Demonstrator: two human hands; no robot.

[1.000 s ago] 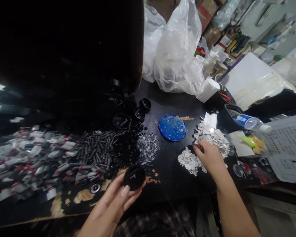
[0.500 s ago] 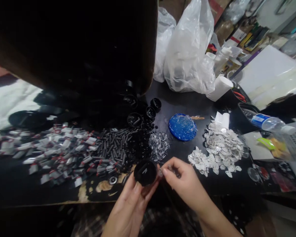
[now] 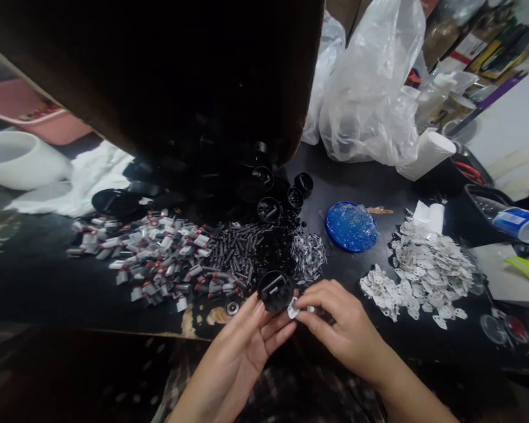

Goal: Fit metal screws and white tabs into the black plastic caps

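- The blue lid (image 3: 351, 228) on the desk (image 3: 350, 271) serves as landmark. The black cup (image 3: 275, 291), the thing being worked on, is left of it and closer to the person, its opening turned up.
- The left hand (image 3: 251, 341) grips this cup, thumb along the near rim and fingers beneath. Keeping that cradle firm and level should stop the inside parts from shifting; a pale bar shows within.
- The right hand (image 3: 341, 317), on the near side of the blue lid, pinches a white plate (image 3: 293, 308) between thumb and fingertip, just beside the cup's rim; whether they touch I cannot tell. Another pale bit shows farther back in its fingers.
- A light grip on the plate's edge, holes left visible, would probably help turn it the right way; the spare bit is best tucked well back.
- Left of the blue lid, the grey slivers (image 3: 308, 252) and spring-like pieces (image 3: 233, 247) crowd close behind the cup, so I would avoid pushing the knuckles forward.
- Right of the lid lies the white plate heap (image 3: 436, 264). Bare desk runs between heap and lid and along the lid's near side, the easiest lane for the right hand.
- The desk's front edge runs nearer than the lid, close to both hands; a dropped plate could slip over it.
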